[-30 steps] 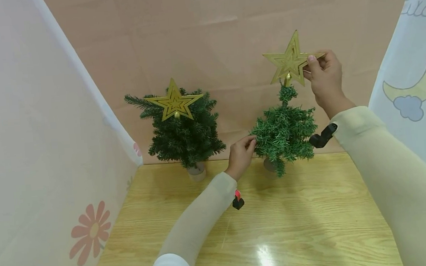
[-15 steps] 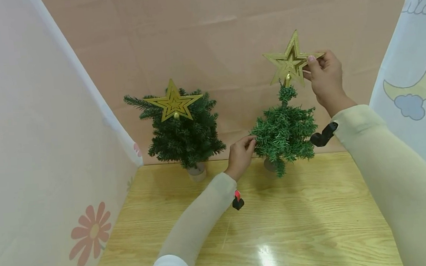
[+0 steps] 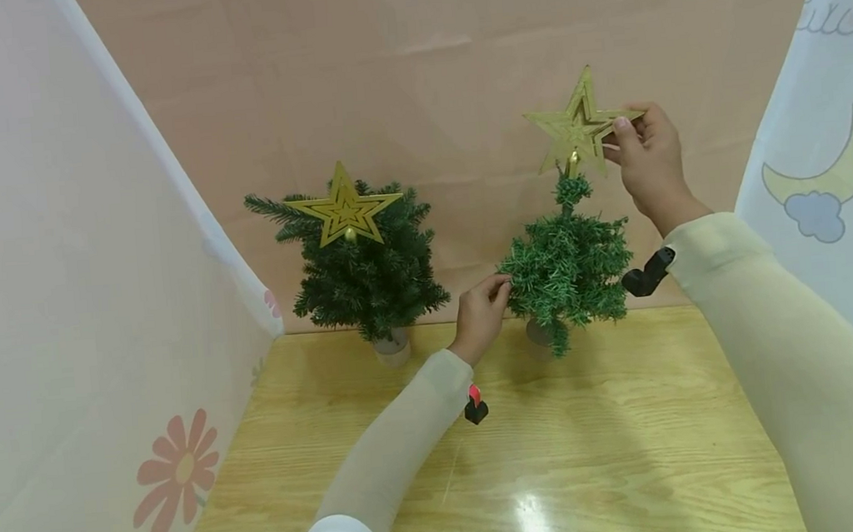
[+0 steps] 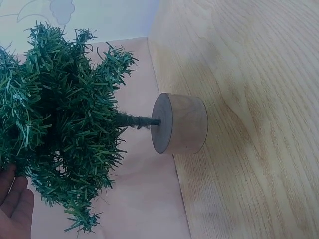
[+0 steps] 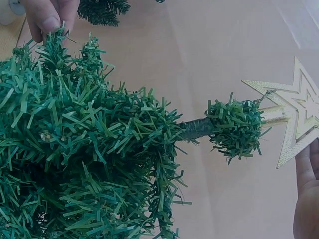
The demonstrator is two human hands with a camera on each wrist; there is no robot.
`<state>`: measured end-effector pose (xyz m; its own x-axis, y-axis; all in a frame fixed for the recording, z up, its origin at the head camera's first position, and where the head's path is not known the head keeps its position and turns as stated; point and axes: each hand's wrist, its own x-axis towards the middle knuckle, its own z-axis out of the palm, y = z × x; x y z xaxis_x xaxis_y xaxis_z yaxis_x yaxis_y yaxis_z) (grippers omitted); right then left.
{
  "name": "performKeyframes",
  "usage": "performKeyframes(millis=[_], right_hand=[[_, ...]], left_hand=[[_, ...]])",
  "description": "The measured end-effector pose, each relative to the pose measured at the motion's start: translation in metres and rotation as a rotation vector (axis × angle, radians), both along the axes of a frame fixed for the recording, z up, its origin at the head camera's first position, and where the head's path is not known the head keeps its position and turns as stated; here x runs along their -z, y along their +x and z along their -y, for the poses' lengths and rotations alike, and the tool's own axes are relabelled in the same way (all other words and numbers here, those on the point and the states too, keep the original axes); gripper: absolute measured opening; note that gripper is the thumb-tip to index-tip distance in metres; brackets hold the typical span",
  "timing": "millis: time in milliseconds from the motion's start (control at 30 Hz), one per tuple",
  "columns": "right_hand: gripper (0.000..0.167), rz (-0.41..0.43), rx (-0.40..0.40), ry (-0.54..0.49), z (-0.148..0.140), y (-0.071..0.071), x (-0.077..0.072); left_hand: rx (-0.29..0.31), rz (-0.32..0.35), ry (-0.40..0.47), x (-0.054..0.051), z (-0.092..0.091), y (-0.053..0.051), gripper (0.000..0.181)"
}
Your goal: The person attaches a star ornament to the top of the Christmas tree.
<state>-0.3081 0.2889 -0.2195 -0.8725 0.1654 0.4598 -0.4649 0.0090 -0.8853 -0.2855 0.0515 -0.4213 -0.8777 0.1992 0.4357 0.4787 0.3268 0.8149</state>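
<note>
A small bright-green artificial Christmas tree [image 3: 565, 267] stands at the back right on a round wooden base [image 4: 187, 124]. At its top sits a gold star topper [image 3: 577, 125], upright, its lower end at the tip's tuft. My right hand [image 3: 651, 156] pinches the star's right point between thumb and fingers. Low on the tree's left side, my left hand [image 3: 478, 316] pinches the tip of a branch [image 5: 56, 40] between thumb and fingers, as the right wrist view shows.
A darker green Christmas tree [image 3: 370, 270] with its own gold star [image 3: 345, 208] stands to the left on a wooden base [image 3: 393, 350]. Behind is a pinkish backdrop [image 3: 420, 91]. Printed white cloths hang left [image 3: 63, 328] and right. A wooden tabletop [image 3: 560, 439] lies in front.
The whole head view shifts very slightly. Both hands keep their grips, and the star stays at the tree's top.
</note>
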Motion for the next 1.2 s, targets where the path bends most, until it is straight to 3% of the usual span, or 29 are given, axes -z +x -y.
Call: performKeyframes(millis=[400, 567, 767, 1200], right_hand=[[0.024, -0.006, 0.0, -0.063, 0.002, 0.004, -0.005], [0.025, 0.035, -0.008, -0.087, 0.002, 0.004, -0.004], [0.025, 0.105, 0.006, -0.038, 0.002, 0.003, 0.003], [0.022, 0.12, -0.005, 0.006, 0.007, 0.001, 0.006]], left_hand=[[-0.008, -0.008, -0.026, -0.005, 0.001, 0.002, 0.029], [-0.008, -0.009, -0.027, -0.006, 0.001, 0.003, 0.029], [0.001, -0.012, -0.011, -0.003, 0.0, 0.002, 0.028], [0.004, -0.002, -0.02, -0.001, 0.002, 0.003, 0.029]])
